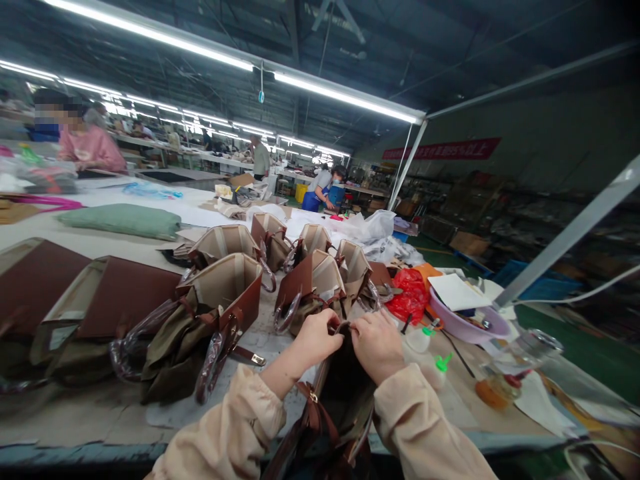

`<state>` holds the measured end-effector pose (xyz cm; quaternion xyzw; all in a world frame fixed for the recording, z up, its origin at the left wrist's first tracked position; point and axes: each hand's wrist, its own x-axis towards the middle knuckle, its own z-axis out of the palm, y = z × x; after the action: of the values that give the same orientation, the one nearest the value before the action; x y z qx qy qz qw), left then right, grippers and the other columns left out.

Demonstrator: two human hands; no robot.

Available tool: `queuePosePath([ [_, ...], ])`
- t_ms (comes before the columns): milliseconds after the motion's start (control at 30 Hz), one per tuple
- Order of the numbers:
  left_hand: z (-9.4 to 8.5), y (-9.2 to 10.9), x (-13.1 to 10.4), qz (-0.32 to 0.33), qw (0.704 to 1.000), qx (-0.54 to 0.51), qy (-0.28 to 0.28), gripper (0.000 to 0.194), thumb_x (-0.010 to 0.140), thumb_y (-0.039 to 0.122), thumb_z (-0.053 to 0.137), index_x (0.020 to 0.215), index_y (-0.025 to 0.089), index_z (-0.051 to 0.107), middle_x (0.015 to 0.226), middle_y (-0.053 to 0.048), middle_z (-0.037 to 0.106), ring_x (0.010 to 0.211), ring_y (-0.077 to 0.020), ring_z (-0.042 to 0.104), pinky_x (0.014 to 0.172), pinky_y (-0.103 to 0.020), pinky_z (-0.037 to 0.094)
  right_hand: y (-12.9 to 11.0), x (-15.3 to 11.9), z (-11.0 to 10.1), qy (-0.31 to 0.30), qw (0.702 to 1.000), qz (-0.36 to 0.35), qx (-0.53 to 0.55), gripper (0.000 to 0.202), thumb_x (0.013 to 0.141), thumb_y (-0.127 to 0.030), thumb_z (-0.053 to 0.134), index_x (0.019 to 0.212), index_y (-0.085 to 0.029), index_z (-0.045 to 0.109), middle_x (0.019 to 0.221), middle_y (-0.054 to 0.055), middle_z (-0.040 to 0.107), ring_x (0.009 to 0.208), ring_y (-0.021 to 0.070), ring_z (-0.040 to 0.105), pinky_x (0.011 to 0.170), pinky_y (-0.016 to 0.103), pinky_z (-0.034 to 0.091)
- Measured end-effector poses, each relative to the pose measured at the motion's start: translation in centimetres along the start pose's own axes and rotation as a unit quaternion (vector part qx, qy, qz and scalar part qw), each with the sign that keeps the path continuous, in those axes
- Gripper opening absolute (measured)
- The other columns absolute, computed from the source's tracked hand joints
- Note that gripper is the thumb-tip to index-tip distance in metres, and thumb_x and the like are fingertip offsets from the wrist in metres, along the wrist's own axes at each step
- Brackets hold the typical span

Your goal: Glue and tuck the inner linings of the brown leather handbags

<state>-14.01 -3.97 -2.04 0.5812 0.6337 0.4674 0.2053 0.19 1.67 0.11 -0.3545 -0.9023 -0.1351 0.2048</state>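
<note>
Both hands meet at the far rim of a dark bag (345,380) that stands at the table's front edge, its opening facing up. My left hand (317,337) pinches the rim between thumb and fingers. Close beside it, my right hand (377,343) has its fingers closed on the same rim. A brown strap with a small metal clasp (313,395) hangs on the bag's left side. The lower part of the bag runs out of view between my sleeves.
Several brown and olive bags (245,287) cover the table's left and middle. Right of my hands are green-capped bottles (419,339), a red plastic bag (410,293), a purple basin (450,323) and a glass jar (500,390). People work at tables behind.
</note>
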Motion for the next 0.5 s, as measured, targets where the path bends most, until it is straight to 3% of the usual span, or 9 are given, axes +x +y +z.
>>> queuePosePath([
  [233, 0.1, -0.4, -0.1, 0.008, 1.0, 0.0, -0.005, 0.014, 0.064, 0.016, 0.059, 0.078, 0.017, 0.057, 0.072, 0.001, 0.061, 0.066, -0.0123, 0.057, 0.062, -0.023, 0.042, -0.8, -0.2, 0.1, -0.012, 1.0, 0.01, -0.016, 0.016, 0.081, -0.015, 0.052, 0.07, -0.018, 0.064, 0.075, 0.009, 0.062, 0.082, 0.0242, 0.055, 0.097, 0.047, 0.029],
  [333, 0.0, -0.4, -0.3, 0.016, 1.0, 0.008, 0.0, 0.016, 0.065, 0.015, 0.059, 0.081, 0.018, 0.057, 0.076, 0.001, 0.063, 0.069, -0.0123, 0.057, 0.064, -0.022, 0.042, -0.1, -0.5, 0.0, -0.016, 0.999, 0.013, 0.049, 0.016, 0.083, -0.016, 0.05, 0.074, -0.018, 0.064, 0.079, 0.008, 0.062, 0.085, 0.0225, 0.055, 0.088, 0.038, 0.038],
  [400, -0.1, -0.4, -0.3, 0.024, 1.0, 0.006, 0.0, 0.017, 0.067, 0.014, 0.057, 0.083, 0.019, 0.057, 0.079, 0.001, 0.064, 0.072, -0.0123, 0.057, 0.066, -0.022, 0.042, 0.8, -0.8, -0.1, -0.022, 0.991, 0.046, 0.12, 0.013, 0.081, -0.017, 0.053, 0.09, -0.017, 0.063, 0.086, 0.006, 0.061, 0.084, 0.0195, 0.056, 0.078, 0.031, 0.043],
  [500, -0.4, -0.4, 0.0, 0.036, 0.999, 0.023, -0.024, 0.021, 0.068, 0.013, 0.055, 0.088, 0.02, 0.058, 0.084, 0.001, 0.065, 0.077, -0.0135, 0.059, 0.07, -0.023, 0.042, 2.2, -1.1, 0.0, -0.056, 0.973, 0.114, 0.194, 0.042, 0.073, -0.019, 0.062, 0.114, -0.016, 0.053, 0.096, 0.005, 0.061, 0.08, 0.0169, 0.058, 0.071, 0.028, 0.044],
])
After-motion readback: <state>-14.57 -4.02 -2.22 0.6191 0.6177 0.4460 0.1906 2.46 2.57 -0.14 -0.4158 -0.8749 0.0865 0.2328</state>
